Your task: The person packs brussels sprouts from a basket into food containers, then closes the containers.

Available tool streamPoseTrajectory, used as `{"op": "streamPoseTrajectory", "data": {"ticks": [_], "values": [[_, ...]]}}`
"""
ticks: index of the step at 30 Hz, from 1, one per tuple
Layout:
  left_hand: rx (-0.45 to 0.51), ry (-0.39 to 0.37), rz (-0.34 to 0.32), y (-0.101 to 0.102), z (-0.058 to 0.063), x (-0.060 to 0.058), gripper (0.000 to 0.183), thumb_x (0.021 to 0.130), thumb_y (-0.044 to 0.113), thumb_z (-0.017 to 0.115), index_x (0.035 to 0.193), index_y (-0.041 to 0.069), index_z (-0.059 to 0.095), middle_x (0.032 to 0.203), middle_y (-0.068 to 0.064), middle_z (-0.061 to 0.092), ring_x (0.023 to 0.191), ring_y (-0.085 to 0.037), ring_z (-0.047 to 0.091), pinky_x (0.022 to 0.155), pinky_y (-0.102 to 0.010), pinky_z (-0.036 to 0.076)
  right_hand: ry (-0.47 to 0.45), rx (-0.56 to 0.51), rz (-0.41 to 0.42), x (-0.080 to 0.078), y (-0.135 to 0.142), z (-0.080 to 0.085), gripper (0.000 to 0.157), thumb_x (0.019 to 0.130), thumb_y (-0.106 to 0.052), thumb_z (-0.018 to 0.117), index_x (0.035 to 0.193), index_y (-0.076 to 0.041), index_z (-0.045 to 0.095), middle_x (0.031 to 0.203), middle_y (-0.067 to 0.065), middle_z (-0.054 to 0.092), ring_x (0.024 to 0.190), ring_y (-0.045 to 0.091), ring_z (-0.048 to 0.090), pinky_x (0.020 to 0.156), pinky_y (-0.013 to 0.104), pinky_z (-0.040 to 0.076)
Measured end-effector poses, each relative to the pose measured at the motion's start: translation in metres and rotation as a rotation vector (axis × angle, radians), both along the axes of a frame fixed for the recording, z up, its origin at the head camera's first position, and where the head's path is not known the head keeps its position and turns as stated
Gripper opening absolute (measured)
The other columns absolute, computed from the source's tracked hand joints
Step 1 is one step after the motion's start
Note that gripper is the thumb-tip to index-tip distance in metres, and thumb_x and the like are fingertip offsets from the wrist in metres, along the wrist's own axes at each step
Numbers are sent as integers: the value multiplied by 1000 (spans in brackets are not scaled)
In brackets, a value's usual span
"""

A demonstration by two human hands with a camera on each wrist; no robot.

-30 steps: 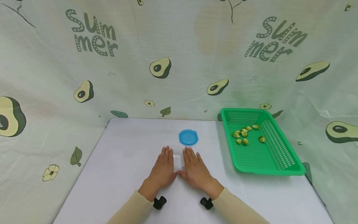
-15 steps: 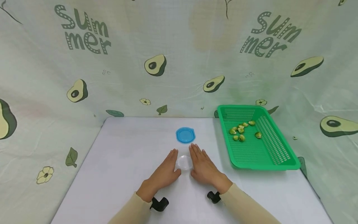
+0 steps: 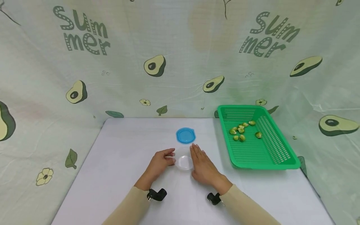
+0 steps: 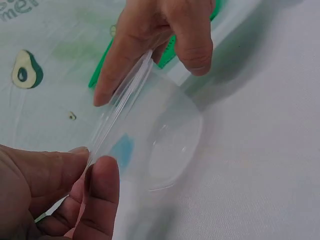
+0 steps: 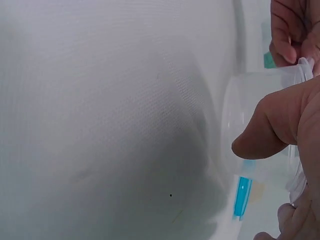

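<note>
A clear round plastic container [image 3: 184, 162], uncovered, stands between the two hands on the white table. My left hand [image 3: 156, 164] pinches its rim at the left side; in the left wrist view the thumb and curled fingers [image 4: 102, 192] meet at the lip. Against the container's right side lies my right hand [image 3: 206, 170], fingers straight and together. Its thumb [image 5: 270, 125] passes in front of the clear wall [image 5: 242, 92] in the right wrist view. Just beyond the container, a blue lid [image 3: 186, 135] lies flat.
A green plastic basket [image 3: 261, 164] stands at the right of the white table [image 3: 126, 140], holding several Brussels sprouts [image 3: 241, 130]. Behind the table hangs a pale cloth [image 3: 180, 37] printed with avocados. A small black camera sits on each wrist.
The left hand has gone from straight fingers beside the container to pinching its rim. The hands have moved apart from each other. The right hand has stayed along the right side.
</note>
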State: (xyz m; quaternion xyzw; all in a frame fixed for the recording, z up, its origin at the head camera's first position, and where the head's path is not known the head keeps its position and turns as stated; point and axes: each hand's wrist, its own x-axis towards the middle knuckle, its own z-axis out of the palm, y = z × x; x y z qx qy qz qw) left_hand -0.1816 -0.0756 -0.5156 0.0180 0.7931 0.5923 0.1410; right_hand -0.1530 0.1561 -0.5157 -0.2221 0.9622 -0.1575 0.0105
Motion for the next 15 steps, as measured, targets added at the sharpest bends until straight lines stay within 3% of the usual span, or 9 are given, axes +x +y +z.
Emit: {"op": "streamPoseTrajectory", "data": {"ticks": [5, 11, 15], "values": [[193, -129, 32, 0, -3, -4, 50, 99, 1, 69, 148, 1, 59, 110, -14, 62, 85, -16, 69, 84, -31, 66, -7, -11, -30, 4, -1, 0, 88, 88, -3, 68, 163, 10, 24, 172, 27, 18, 162, 40, 18, 130, 57, 26], [268, -210, 58, -1, -2, -9, 49, 99, -2, 69, 147, 3, 61, 106, -10, 61, 85, -15, 67, 84, -30, 66, -7, -34, -20, 3, -2, 0, 88, 88, -2, 66, 163, 10, 22, 173, 27, 17, 162, 40, 17, 131, 56, 26], [309, -253, 42, -4, -2, -13, 50, 98, -4, 69, 147, 4, 62, 107, -10, 60, 86, -15, 67, 84, -31, 66, 8, -33, -7, 2, -2, -2, 88, 87, -2, 65, 163, 11, 22, 172, 28, 18, 161, 41, 18, 130, 55, 27]]}}
